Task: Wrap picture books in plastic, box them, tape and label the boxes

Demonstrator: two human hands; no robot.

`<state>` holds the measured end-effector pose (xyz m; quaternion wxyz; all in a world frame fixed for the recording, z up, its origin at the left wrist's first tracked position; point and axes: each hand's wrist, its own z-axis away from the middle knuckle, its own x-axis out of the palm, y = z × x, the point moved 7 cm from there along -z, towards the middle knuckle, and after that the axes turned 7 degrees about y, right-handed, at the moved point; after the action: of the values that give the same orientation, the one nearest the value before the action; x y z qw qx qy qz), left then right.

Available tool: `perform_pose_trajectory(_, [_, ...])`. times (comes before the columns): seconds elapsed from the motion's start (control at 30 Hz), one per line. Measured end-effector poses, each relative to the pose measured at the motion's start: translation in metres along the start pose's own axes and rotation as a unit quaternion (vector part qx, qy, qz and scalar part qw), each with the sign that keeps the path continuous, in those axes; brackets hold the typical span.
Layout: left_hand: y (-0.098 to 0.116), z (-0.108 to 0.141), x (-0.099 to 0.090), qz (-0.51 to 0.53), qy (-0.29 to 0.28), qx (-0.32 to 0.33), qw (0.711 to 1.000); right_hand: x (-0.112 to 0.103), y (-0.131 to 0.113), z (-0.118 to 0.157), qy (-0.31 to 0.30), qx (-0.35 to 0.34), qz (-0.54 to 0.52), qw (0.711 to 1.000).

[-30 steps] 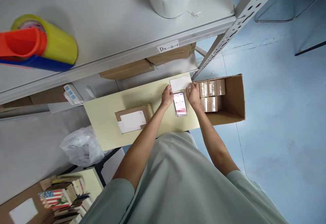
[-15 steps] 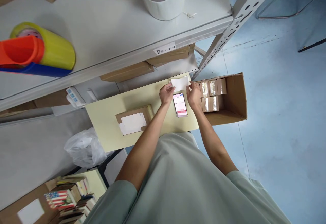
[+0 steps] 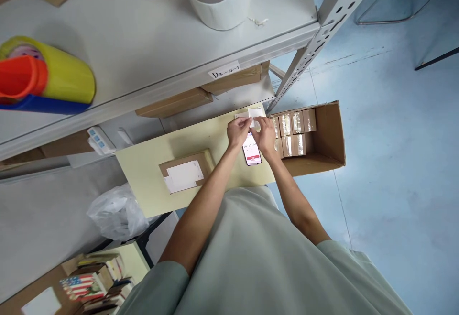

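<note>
Apparently, the white paper slip (image 3: 255,112) lies just beyond the far end of the smartphone (image 3: 252,152), its long axis unclear. The left hand (image 3: 238,132) pinches its near edge; the right hand (image 3: 265,135) meets there, equally near, but its grip I cannot tell.

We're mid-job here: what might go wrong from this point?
Creasing: the thin white paper sheet, pinched between the left hand and right hand, already bends and could crumple or tear.
Bumping: the lit, upright-rectangle smartphone lies right beneath the hands, so a wrist might nudge it.
Dropping: the sheet is near the far edge of the pale-yellow rectangular table; if released, it may slip off.
</note>
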<state>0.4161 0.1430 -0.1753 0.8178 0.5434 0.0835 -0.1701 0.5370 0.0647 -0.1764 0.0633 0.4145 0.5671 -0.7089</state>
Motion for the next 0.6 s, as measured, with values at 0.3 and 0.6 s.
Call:
perform_pose_trajectory(0.3, [-0.002, -0.005, 0.014, -0.014, -0.048, 0.038, 0.998, -0.026, 0.024, -0.002, 0.052, 0.109, -0.088, 0.989])
perform_pose_trajectory(0.6, [-0.013, -0.006, 0.052, -0.255, -0.240, 0.212, 0.912, -0.041, 0.091, -0.006, 0.157, 0.258, -0.244, 0.922])
